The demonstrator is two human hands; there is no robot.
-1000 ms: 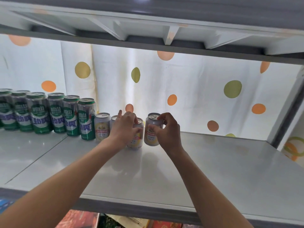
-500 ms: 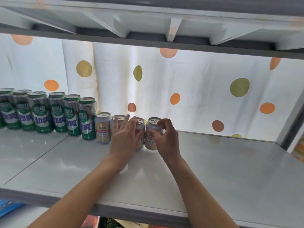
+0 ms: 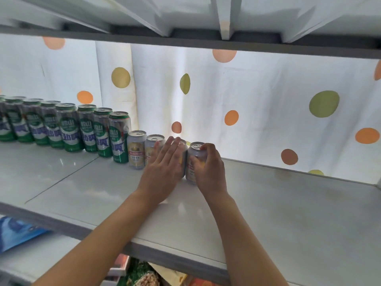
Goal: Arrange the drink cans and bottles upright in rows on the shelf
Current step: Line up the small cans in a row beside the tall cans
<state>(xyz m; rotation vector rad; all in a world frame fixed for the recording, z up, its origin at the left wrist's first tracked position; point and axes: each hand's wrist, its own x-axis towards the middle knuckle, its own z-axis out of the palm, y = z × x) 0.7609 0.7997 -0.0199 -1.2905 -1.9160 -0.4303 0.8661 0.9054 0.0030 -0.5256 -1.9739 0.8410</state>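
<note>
Right-end can: a short silver can with a yellow and red label (image 3: 193,162) stands upright just right of the frame's centre, at the right end of the row, touching the can beside it.
Right hand: the right hand (image 3: 210,170) grips this can, fingers curled round its right side and top rim, thumb across the label.
Left hand: the left hand (image 3: 165,170) lies flat against the fronts of two short silver cans, fingers straight and slightly spread, pointing up and away; it pinches nothing.
Covered cans: the third short can (image 3: 183,153) is mostly hidden behind the left hand; the second short can (image 3: 153,144) shows its top and left edge.
First short can: another silver can with a red band (image 3: 136,150) stands clear of the hand, upright, just beside a tall can.
Tall cans: a row of tall green and white cans with blue lettering (image 3: 72,129) runs from centre left to the left edge, all upright, touching or nearly so.
Shelf: the glossy white shelf board (image 3: 288,207) carries the whole row along its back.
Backdrop: a white cloth with orange, green and brown dots (image 3: 257,104) hangs behind.
Above: the ribbed underside of a white upper shelf (image 3: 206,17) fills the top.
</note>
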